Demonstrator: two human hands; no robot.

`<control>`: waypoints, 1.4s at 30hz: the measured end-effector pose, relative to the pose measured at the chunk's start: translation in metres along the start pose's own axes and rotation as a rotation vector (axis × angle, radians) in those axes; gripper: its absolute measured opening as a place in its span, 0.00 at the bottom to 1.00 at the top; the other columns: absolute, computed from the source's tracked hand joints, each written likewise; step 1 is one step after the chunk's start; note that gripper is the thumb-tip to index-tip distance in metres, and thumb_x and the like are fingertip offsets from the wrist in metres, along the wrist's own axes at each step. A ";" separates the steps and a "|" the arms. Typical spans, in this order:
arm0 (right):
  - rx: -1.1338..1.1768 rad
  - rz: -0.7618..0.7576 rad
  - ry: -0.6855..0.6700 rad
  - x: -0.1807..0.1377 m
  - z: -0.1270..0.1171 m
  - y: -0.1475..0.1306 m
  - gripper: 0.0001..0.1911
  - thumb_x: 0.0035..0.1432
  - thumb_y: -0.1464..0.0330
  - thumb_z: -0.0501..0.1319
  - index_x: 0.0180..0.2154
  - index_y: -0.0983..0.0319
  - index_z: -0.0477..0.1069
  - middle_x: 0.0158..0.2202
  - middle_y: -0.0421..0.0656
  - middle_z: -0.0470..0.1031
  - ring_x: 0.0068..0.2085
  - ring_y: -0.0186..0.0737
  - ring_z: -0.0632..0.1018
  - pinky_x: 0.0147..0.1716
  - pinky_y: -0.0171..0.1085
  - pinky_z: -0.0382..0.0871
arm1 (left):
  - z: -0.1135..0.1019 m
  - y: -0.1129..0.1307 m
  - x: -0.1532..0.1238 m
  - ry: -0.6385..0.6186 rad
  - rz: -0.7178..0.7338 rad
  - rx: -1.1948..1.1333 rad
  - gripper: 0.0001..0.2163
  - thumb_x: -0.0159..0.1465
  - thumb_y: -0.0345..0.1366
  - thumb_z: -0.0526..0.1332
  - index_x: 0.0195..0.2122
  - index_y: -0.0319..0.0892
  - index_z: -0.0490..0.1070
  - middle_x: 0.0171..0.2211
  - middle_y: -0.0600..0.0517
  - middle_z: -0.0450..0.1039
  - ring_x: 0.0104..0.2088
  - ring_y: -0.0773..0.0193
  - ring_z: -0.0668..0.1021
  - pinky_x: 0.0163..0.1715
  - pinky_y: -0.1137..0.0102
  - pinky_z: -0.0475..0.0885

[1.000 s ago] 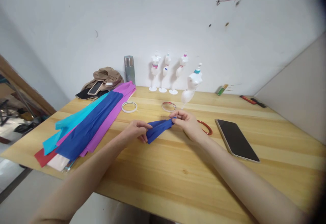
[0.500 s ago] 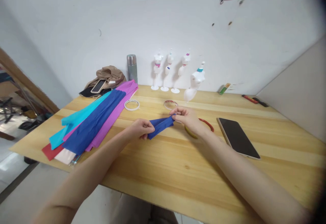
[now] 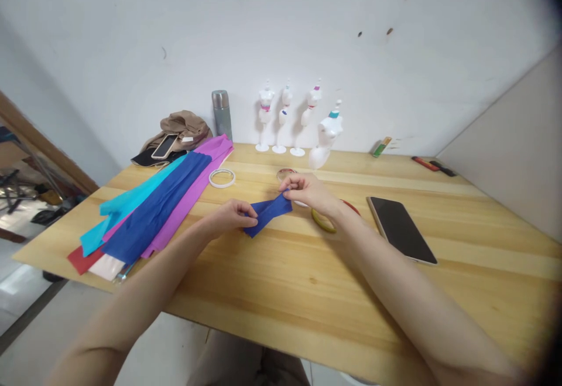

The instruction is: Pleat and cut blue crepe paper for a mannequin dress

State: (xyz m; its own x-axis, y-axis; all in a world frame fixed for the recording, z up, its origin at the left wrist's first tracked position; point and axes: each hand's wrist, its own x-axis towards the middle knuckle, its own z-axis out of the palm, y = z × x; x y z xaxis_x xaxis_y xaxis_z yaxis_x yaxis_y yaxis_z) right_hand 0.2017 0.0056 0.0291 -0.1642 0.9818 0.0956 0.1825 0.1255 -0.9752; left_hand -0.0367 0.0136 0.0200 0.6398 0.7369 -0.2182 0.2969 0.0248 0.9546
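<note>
A small strip of blue fabric is stretched between my hands, just over the wooden table. My left hand pinches its left end between thumb and fingers. At the upper right corner of the strip, my right hand has it in a fingertip pinch. A fold runs along the fabric's length. Behind and under my right hand lie a red roll of tape, partly hidden, and a yellow roll beside a red one, both half covered by my wrist. A white tape roll lies beyond my left hand.
Folded blue, turquoise and purple fabrics lie at left, near a brown cloth bundle with a phone. A thermos and several white mannequins stand along the wall. A tablet lies at right.
The view has shifted slightly, so things sit a little further left. My hands keep hold of the blue fabric, whose fold has opened and changed shape a little.
</note>
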 end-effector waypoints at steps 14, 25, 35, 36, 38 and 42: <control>-0.063 -0.030 -0.005 0.003 0.009 0.000 0.09 0.41 0.68 0.64 0.29 0.62 0.72 0.20 0.36 0.70 0.22 0.31 0.69 0.23 0.33 0.61 | -0.005 0.006 -0.006 0.036 -0.060 0.091 0.07 0.48 0.31 0.61 0.30 0.38 0.71 0.18 0.56 0.69 0.16 0.74 0.66 0.15 0.78 0.55; -0.132 -0.107 0.006 -0.011 0.011 -0.013 0.06 0.43 0.68 0.63 0.28 0.61 0.73 0.20 0.36 0.69 0.22 0.32 0.69 0.24 0.34 0.62 | 0.006 0.018 -0.009 0.057 -0.075 0.160 0.05 0.47 0.24 0.58 0.24 0.38 0.69 0.17 0.54 0.72 0.17 0.69 0.74 0.19 0.76 0.68; -0.132 -0.103 -0.003 -0.013 0.010 -0.017 0.07 0.42 0.68 0.63 0.29 0.62 0.73 0.20 0.36 0.68 0.23 0.33 0.68 0.25 0.35 0.61 | 0.019 0.008 -0.005 0.090 -0.015 0.085 0.16 0.54 0.47 0.65 0.30 0.36 0.74 0.13 0.54 0.68 0.14 0.68 0.72 0.14 0.77 0.62; -0.128 -0.101 -0.007 -0.013 0.010 -0.017 0.07 0.42 0.68 0.63 0.29 0.62 0.72 0.20 0.36 0.68 0.23 0.33 0.68 0.25 0.35 0.61 | 0.019 0.007 -0.005 0.092 -0.022 0.080 0.16 0.53 0.48 0.65 0.29 0.37 0.73 0.13 0.55 0.67 0.14 0.69 0.71 0.13 0.77 0.60; -0.118 -0.094 -0.014 -0.013 0.010 -0.016 0.08 0.42 0.67 0.64 0.29 0.62 0.72 0.20 0.36 0.68 0.23 0.32 0.68 0.25 0.34 0.61 | 0.018 0.006 -0.005 0.076 -0.018 0.056 0.16 0.53 0.48 0.65 0.26 0.37 0.72 0.12 0.56 0.65 0.12 0.71 0.67 0.12 0.77 0.56; -0.094 -0.078 -0.029 -0.013 0.012 -0.015 0.09 0.42 0.66 0.64 0.30 0.62 0.72 0.20 0.36 0.68 0.22 0.32 0.68 0.24 0.34 0.60 | 0.014 0.006 -0.007 0.035 -0.002 -0.035 0.17 0.51 0.48 0.67 0.22 0.37 0.70 0.13 0.58 0.62 0.12 0.75 0.63 0.12 0.77 0.53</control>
State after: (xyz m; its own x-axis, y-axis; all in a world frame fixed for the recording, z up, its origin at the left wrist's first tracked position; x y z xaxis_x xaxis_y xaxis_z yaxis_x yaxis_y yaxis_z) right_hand 0.1890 -0.0104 0.0399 -0.2092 0.9641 0.1636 0.2582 0.2158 -0.9417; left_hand -0.0292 -0.0010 0.0245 0.6137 0.7602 -0.2135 0.2732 0.0492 0.9607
